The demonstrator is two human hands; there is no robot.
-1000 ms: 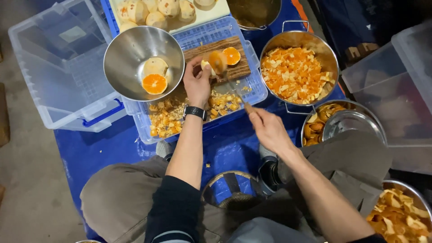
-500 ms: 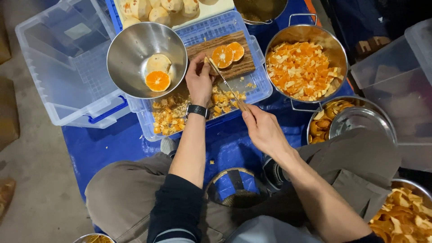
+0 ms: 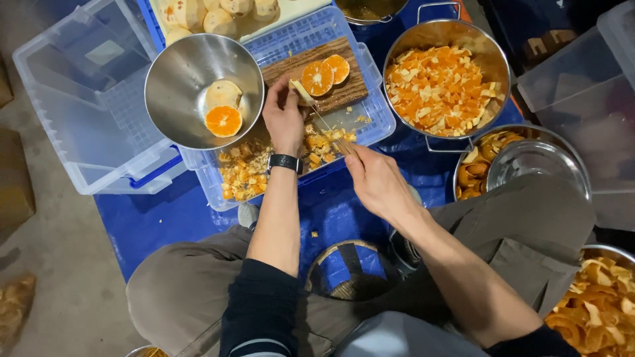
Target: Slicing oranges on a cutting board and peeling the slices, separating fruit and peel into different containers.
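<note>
- Nearest the camera, the person sits low with grey-trousered knees apart above a small round woven stool (image 3: 344, 274) on the blue plastic tarpaulin (image 3: 165, 218).
- The right hand (image 3: 377, 180) has its fingers closed around the wooden handle of a thin-bladed knife (image 3: 329, 129), whose blade runs up and left toward the board.
- The left hand (image 3: 284, 118), a black watch at its wrist, has moved since a second ago from beside the steel bowl onto the board's near end; its fingertips pinch a pale peeled citrus piece (image 3: 301, 92) against the wood, touching the blade tip.
- That shift suggests a fresh piece is being set up for slicing, while two orange cut halves (image 3: 327, 74) already lie face up on the brown wooden cutting board (image 3: 344, 92).
- The board rests on an upturned blue perforated plastic crate (image 3: 370, 122), with orange scraps (image 3: 245, 168) scattered on its near side.
- Left of the board, a round shiny steel bowl (image 3: 172, 92) holds one cut half and one peeled piece.
- Right, a handled steel pot (image 3: 489, 53) is full of chopped orange chunks; steel bowls of peel sit nearer.
- Farthest, a white tray of peeled fruit (image 3: 218, 14) and clear plastic storage bins (image 3: 73, 99) stand on the grey concrete floor (image 3: 59, 264).
</note>
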